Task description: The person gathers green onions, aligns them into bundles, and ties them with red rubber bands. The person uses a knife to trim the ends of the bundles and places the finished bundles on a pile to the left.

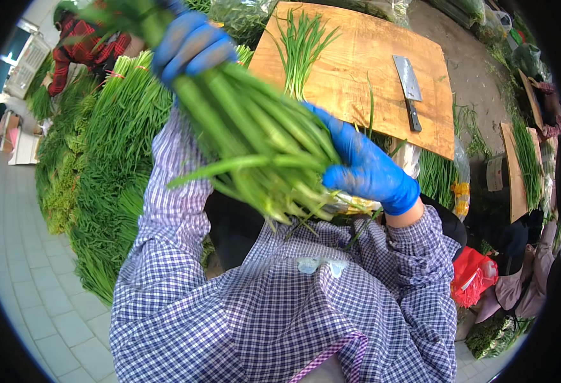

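Observation:
My left hand, in a blue glove, is closed around the upper part of a thick bunch of green leafy stalks, which look like garlic chives. The bunch slants down to the right, blurred, its pale ends over my lap. At its lower right side my right hand, also gloved in blue, touches the stalks with thumb and fingers apart. Beyond my hands, a small bundle of the same greens lies on a wooden board. A cleaver with a black handle rests on the board's right part.
Large heaps of bundled greens stand at the left. A person in a red plaid top bends over them. Right of the board are more greens, a red plastic bag and another board; a partly visible person sits at the far right.

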The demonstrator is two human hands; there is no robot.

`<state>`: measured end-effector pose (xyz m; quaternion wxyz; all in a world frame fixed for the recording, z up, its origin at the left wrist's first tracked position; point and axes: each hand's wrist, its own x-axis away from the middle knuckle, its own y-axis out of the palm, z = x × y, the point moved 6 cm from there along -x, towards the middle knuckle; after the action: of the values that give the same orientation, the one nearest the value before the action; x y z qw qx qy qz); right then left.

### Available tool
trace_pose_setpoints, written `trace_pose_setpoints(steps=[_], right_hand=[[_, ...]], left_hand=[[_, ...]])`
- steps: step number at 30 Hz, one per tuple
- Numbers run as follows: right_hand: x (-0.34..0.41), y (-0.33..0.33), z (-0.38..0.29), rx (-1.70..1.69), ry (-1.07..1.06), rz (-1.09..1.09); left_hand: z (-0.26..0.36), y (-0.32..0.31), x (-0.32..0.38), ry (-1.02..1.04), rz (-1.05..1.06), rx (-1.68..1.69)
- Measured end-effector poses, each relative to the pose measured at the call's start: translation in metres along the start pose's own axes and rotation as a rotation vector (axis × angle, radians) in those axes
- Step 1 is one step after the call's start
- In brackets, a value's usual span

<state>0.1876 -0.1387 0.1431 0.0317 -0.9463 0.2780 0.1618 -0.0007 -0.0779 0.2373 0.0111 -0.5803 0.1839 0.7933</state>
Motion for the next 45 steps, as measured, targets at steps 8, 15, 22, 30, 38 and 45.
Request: trace_pose_setpoints(steps=[8, 15, 22, 30, 38, 45], right_hand=[[-0.075, -0.160, 0.108, -0.039, 0.134, 0.585], [-0.045, -0.210, 0.222, 0.178, 0.437, 0.854], [-0.004, -0.184, 0.200, 0.265, 0.612, 1.044], [0.003, -0.201, 0.222, 0.532, 0.559, 0.547], [0.247, -0.297, 0.055, 0.277, 0.463, 0.618], [0.544, -0.330, 0.183, 0.282, 1.064, 1.413]], left_hand=[[0.076, -0.253, 0.122, -0.505, 1.403, -1.012], [0.050, -0.195, 0.300, -0.408, 1.908, -1.290], [-0.004, -0.175, 0.277, -0.634, 1.713, -1.343], [-0.091, -0.274, 0.256, -1.064, 1.539, -1.175], [-0.096, -0.170, 0.203, -0.873, 0.806, -2.194], [-0.264, -0.080, 0.192, -1.436, 0.463, -1.302]])
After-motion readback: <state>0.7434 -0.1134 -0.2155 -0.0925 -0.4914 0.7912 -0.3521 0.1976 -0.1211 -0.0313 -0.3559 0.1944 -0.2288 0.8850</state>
